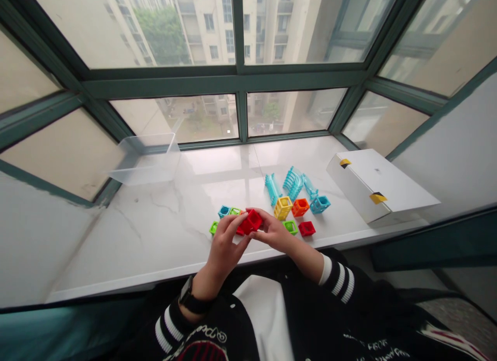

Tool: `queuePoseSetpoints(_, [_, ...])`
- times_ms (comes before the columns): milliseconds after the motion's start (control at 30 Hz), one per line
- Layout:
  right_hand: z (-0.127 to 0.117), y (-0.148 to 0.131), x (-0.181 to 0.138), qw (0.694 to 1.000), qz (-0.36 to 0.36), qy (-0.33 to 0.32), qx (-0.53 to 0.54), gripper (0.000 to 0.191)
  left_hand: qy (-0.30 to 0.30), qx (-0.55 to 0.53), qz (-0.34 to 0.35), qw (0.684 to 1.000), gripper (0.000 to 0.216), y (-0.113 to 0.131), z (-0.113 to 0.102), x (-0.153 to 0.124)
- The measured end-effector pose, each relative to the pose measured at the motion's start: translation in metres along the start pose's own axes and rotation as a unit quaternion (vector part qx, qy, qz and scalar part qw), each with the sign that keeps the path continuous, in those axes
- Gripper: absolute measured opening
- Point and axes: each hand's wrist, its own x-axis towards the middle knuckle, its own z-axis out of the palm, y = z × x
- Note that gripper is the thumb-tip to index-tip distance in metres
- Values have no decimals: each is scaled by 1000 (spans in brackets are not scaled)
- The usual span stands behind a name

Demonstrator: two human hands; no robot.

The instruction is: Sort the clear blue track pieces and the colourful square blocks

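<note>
Between my two hands is a red block [252, 221], a hollow toy building cube. My left hand [228, 242] grips its left side, thumb below and fingers on top. From the right, my right hand [274, 230] pinches the same block. Partly hidden behind my left hand are a blue block [224, 211], a green block [235, 211] and another green block [213, 228]. Right of my hands stand a yellow block [283, 208], an orange block [300, 207], a blue block [320, 204], a green block [290, 227] and a red block [307, 228].
Translucent blue track pieces [293, 182] lie behind the blocks. A clear plastic bin [147, 167] stands at the left of the white marble sill [171, 237]. At the right sits a white box [382, 185] with yellow-and-black tabs. Green-framed windows [240, 84] close off the back.
</note>
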Motion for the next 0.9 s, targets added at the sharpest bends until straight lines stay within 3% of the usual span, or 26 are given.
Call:
queuePoseSetpoints(133, [-8,-6,-4,994,-63,25,-91,76,2,13,44,999,54,2,5,1])
queuePoseSetpoints(333, [-25,-27,-23,958,-136,55,-245,73,-31,-1,72,997,56,6,20,9])
queuePoseSetpoints(567, [-56,-41,-62,923,-126,127,-341,70,-91,-60,117,987,58,22,62,25])
queuePoseSetpoints(733, [-89,-38,-90,893,-110,200,-388,68,-155,-78,109,979,74,23,94,26])
queuePoseSetpoints(900, [-121,-27,-115,876,-84,248,-405,65,-227,-76,122,963,57,23,113,27])
